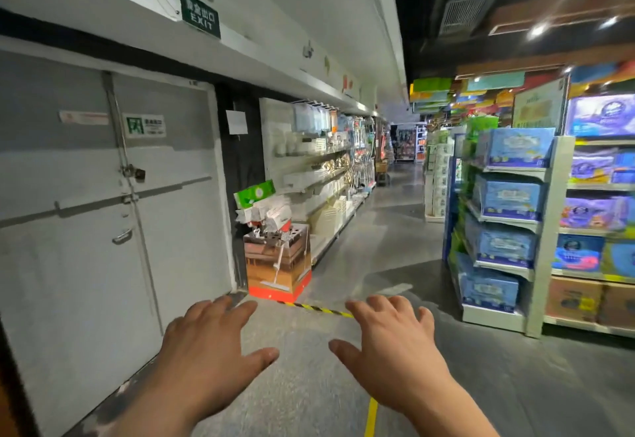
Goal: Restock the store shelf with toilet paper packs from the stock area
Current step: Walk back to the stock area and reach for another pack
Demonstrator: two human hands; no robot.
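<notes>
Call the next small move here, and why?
Probably walk on up the aisle. Both the left hand and the right hand are spread out in front, holding nothing, and no pack is within their grip. The blue packs sit on the end shelf ahead to the right; the padlocked grey door stands left.

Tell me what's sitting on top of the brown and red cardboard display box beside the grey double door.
On the brown and red cardboard display box lies a heap of white packaged goods, topped by a green and white tissue pack. The box's inside is hidden by them.
</notes>
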